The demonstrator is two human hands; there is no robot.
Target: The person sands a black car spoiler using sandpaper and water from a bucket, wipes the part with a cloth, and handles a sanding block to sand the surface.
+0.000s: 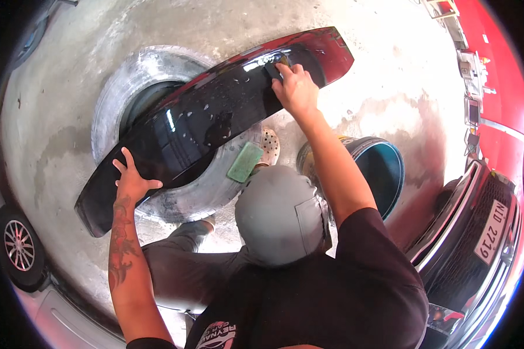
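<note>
Concrete floor (390, 87) bears tyre (128, 75), bucket (384, 168); hands: left (131, 180) flat on panel (204, 116), right (296, 87) gripping pad (273, 68).

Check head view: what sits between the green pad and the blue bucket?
In the head view, a perforated clog-type shoe on wet concrete lies between the green pad, resting on the tyre, and the blue bucket.
</note>
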